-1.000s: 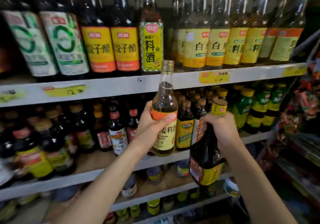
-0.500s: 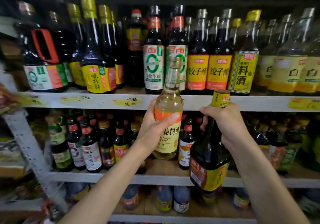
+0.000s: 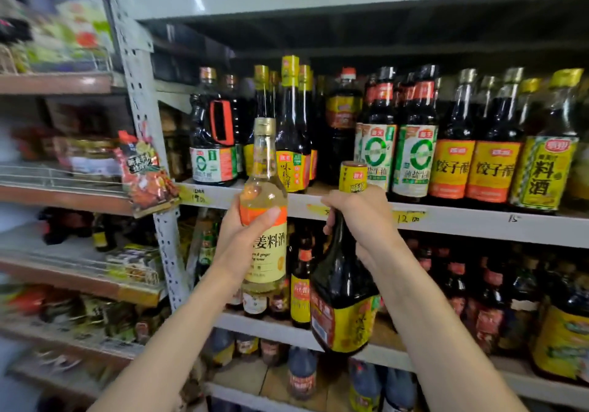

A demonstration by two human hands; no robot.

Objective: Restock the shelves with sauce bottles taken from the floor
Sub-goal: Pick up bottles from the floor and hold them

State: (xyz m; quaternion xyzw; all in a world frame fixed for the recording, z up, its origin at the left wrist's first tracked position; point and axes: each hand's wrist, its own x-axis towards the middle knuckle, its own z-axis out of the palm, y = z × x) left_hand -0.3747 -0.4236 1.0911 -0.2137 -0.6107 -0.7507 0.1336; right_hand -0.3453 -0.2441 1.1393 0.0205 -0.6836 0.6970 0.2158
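- The left hand holds the pale sauce bottle upright by its body. The thumb lies across the orange band and the fingers wrap round behind the glass, out of view. This body grip presents the label to the front, which suits checking it against the stock.
- The right hand holds the dark sauce bottle by the neck. Its fingers are closed tightly just below the yellow cap. The wide body hangs under the fist, slightly tilted. A neck grip probably lets one hand carry a bottle whose body is too broad to span.
- Both bottles are in the air in front of the shelf edge and touch no shelf. The dark bottle's cap stands just above that edge, and its body hangs in front of the lower shelf.
- The upper row stands upright, shoulder to shoulder, with labels outward for reading.
- A front-row gap appears behind the dark bottle's cap, between the tall yellow-capped bottles and the green-ring labels. The matching cap colour suggests this is the slot for the dark bottle.
- To place it, the base must clear the shelf edge. A neck grip gives weak control of the base, so the base may swing and strike neighbouring bottles.
- The floor stock is not in view.
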